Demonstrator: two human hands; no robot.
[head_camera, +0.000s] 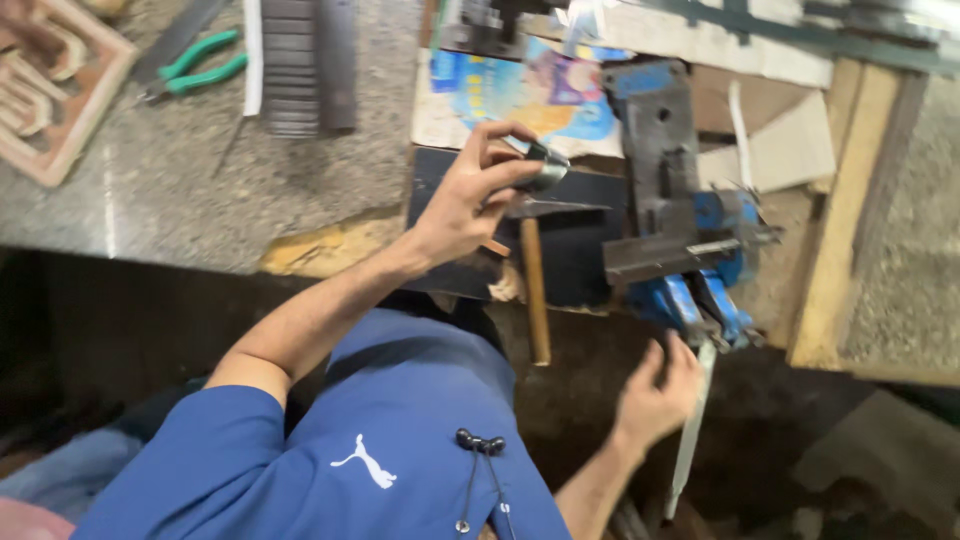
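Small ring-shaped part (545, 165) in left hand (470, 200): grey metal, slight sheen. Bench vise (680, 220): cast metal, blue paint chipped and worn, bare dark steel on top; its handle bar (692, 430), near right hand (655, 395), is dull bare metal. Hammer (537, 285): smooth brown wooden shaft, dark metal head. Counter (180, 190): speckled grey stone, matt, rough. Pliers (195, 68): green glossy plastic grips. Printed sheet (520, 95): paper, creased. Shirt (400, 440): blue cloth, matt.

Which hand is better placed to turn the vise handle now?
The right hand: it is already at the vise handle, below the blue vise. The left hand is occupied, its fingers pinching a small metal piece over the bench.
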